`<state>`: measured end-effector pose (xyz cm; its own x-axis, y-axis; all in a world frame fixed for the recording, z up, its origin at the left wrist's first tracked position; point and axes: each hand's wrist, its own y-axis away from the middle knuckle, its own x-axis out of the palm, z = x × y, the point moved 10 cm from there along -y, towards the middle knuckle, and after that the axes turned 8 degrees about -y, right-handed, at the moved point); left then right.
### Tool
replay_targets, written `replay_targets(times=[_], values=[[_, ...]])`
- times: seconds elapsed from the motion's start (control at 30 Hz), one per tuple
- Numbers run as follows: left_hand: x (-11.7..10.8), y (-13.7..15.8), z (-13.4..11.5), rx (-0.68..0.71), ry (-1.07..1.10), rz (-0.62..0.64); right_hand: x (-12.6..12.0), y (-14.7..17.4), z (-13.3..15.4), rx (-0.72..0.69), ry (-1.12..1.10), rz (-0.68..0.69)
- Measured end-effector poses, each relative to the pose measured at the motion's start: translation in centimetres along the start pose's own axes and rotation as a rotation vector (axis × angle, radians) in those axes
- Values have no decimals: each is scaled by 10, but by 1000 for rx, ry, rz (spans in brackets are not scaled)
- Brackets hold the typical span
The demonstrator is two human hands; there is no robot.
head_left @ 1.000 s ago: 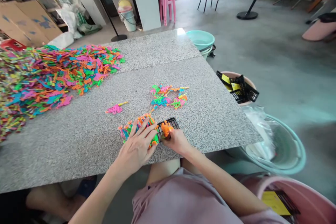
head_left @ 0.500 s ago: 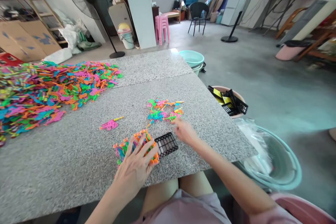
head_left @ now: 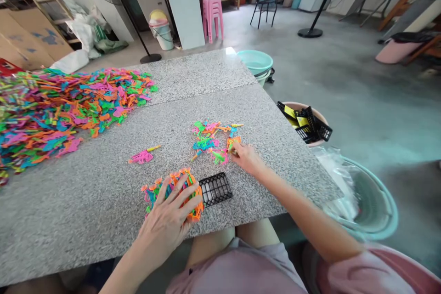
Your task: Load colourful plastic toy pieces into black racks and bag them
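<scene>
My left hand (head_left: 169, 211) lies with its fingers spread over a packed row of colourful plastic toy guns (head_left: 189, 215); round orange tips stand along the row's edge. A black plastic mesh basket (head_left: 217, 189) sticks out to the right of this row, and its part under the toys is hidden. Over the small loose group of toy guns (head_left: 204, 144), my right hand (head_left: 248, 158) has its fingers closed on an orange toy gun (head_left: 234, 140) with a yellow-green part. A single pink toy gun (head_left: 142, 157) with a yellow dart lies to the left.
A large heap of toy guns (head_left: 69, 105) covers the left of the speckled stone table (head_left: 165, 133). Off the right edge stand a tub of black baskets (head_left: 306, 124), a green tub (head_left: 382, 206) with clear plastic bags, and a pale green basin (head_left: 255, 60) farther back.
My right hand has closed on an orange toy gun in the loose group. My left hand stays on the packed row. The view has tilted down slightly.
</scene>
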<state>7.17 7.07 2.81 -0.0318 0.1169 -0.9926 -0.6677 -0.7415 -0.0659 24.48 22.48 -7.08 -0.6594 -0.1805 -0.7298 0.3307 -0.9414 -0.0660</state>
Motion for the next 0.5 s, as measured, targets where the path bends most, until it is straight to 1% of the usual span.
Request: replay_targets(times=[0.07,0.13,0.2,0.27,0.33,0.4,0.5], values=[[1,0,-1,-6,-3,1,12,11,-5,52,-303,-33],[2,0,0,-28,12,-6,27,20,-5,96,-553,-28],[3,2,1,-57,40,-16,41,25,4,89,-673,11],[2,2,2,-80,64,-22,52,26,20,62,-678,47],[2,2,1,-85,75,-22,60,24,38,24,-637,53],[0,1,1,-83,72,-32,70,20,58,-26,-582,67],[-3,0,0,-67,49,-55,87,17,84,-102,-452,147]])
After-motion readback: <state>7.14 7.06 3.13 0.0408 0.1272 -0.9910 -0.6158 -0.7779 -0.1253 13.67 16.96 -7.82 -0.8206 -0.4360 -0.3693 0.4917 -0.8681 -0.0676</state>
